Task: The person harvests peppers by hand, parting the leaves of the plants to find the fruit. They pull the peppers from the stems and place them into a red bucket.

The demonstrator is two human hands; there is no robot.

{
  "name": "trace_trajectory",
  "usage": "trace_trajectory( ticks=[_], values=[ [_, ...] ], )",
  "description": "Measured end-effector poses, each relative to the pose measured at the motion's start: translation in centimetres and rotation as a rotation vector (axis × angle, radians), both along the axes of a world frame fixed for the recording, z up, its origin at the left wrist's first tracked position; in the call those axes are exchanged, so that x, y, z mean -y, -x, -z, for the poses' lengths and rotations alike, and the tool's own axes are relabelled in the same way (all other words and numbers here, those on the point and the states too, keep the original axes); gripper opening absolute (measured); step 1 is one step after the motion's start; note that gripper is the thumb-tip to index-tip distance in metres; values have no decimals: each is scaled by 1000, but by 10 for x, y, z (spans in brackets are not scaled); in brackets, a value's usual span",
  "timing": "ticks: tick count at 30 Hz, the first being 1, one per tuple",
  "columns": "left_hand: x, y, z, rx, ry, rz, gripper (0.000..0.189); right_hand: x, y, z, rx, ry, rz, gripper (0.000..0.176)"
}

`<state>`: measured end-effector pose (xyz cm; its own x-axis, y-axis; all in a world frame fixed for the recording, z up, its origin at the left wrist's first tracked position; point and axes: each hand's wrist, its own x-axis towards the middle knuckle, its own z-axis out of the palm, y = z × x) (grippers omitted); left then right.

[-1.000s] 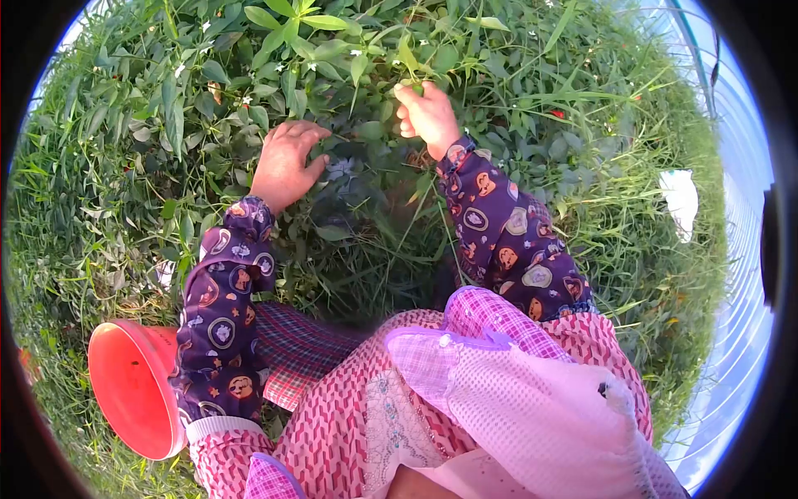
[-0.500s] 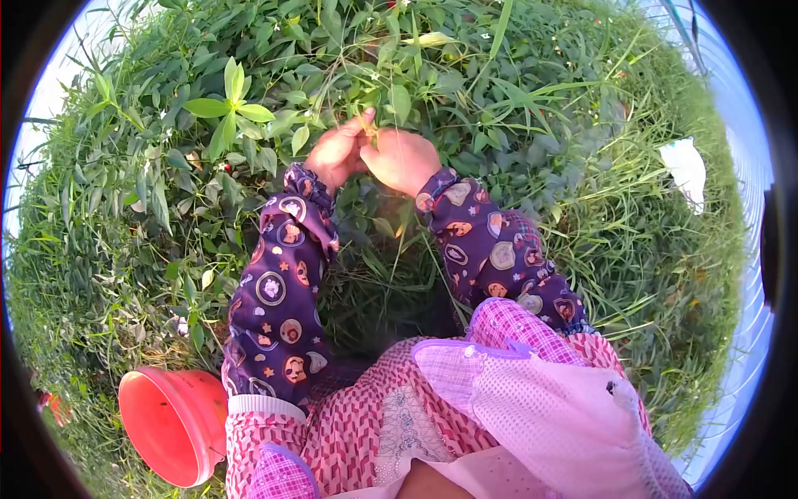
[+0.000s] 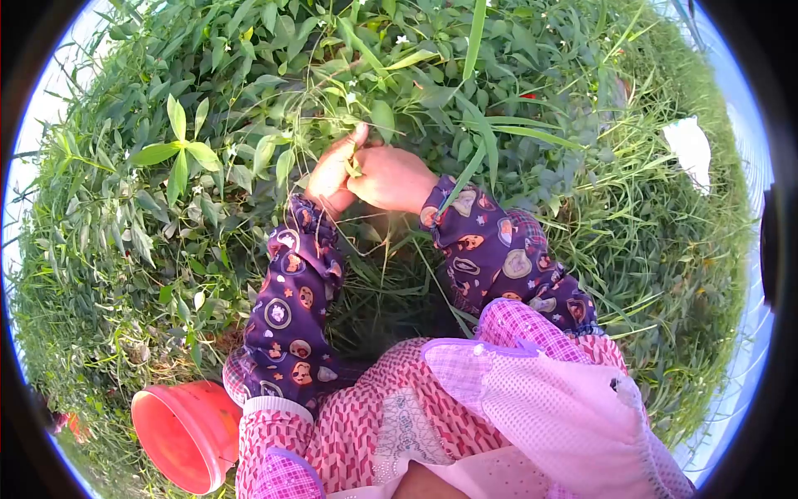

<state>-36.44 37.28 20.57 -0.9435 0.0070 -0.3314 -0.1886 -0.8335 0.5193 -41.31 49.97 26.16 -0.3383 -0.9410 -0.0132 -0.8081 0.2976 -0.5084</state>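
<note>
Two bare hands meet over dense green plants [image 3: 249,91] in bright daylight, the left hand [image 3: 331,173] and the right hand [image 3: 391,178] touching in front of the person. A small green piece [image 3: 354,168] shows at the fingers where the hands come together; whether it is a leaf or a pod cannot be told. The right hand's fingers are curled closed around it, their tips partly hidden. The left hand, seen from the side with its thumb raised, lies against the right; how far its fingers are closed cannot be told. Thin stems [image 3: 385,230] run just below the hands, and a broad leaf [image 3: 383,120] stands just above them.

Small white flowers [image 3: 402,39] and a red spot [image 3: 529,96] dot the foliage farther out, with a bright, star-shaped leaf cluster [image 3: 177,153] to the left and long grass blades [image 3: 489,137] to the right. A red bucket [image 3: 187,437] sits tilted in the greenery by the person's left arm, its open mouth turned outward, away from the body. A white scrap [image 3: 690,154] lies on the grass well apart from the right hand.

Dark purple sleeves [image 3: 287,308] printed with round badges and small figures cover both forearms; any lettering in the badges is too small to read. A pink patterned garment [image 3: 345,424] and a pale pink mesh cloth [image 3: 565,399] fill the foreground.
</note>
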Motion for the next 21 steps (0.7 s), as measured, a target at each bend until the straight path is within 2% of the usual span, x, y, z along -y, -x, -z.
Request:
trace_trajectory(
  ticks=[1,2,3,4,6,7,8,9,10,11,12,13,14,15,16,17,18,19,20,21],
  values=[
    [3,3,7,-1,2,7,20,2,-3,-1,60,-66,111,23],
    [8,6,17,-68,124,-3,18,3,-5,-1,124,-134,221,24],
    [7,10,16,-136,248,-15,18,-2,-5,-2,95,-37,212,22],
    [7,9,16,-134,247,-15,18,-3,-3,0,97,-38,213,22],
    [5,2,12,-98,501,-113,19,-4,7,5,169,89,-9,19],
    [-9,-6,-2,-173,436,-287,22,-2,19,5,-191,63,-351,17],
    [-3,-3,9,-168,437,-291,22,-4,18,9,-187,64,-356,17],
    [9,5,33,-116,517,-311,22,-4,9,-12,434,-108,-262,18],
    [2,6,21,14,841,-310,22,-6,0,-35,1047,-284,-145,19],
    [-4,7,8,178,1149,-287,25,-3,-20,-61,1165,-298,-272,21],
    [0,3,9,130,1246,-114,35,1,-35,-78,1279,-308,-398,22],
    [-9,0,15,173,1524,-134,37,1,-33,-75,1280,-307,-396,22],
    [-20,-6,21,218,1798,-143,39,0,-33,-71,1012,-7,-449,25],
    [-14,-9,33,217,1795,-131,39,-1,-33,-67,726,280,-485,27],
    [-2,-10,55,160,1640,69,32,-4,-16,-94,790,370,-250,27],
    [-2,-10,71,129,1562,161,29,-10,1,-95,744,481,66,28],
    [-2,-10,87,103,1482,251,26,-17,25,-91,838,513,321,31],
    [-9,-11,104,-6,1711,7,24,-21,53,-75,964,671,371,36],
    [-15,-12,112,-126,1921,-256,21,-27,73,-67,1204,794,386,33],
    [-19,-12,74,-11,1438,-170,21,-30,78,-71,1255,822,401,31]
  ],
)
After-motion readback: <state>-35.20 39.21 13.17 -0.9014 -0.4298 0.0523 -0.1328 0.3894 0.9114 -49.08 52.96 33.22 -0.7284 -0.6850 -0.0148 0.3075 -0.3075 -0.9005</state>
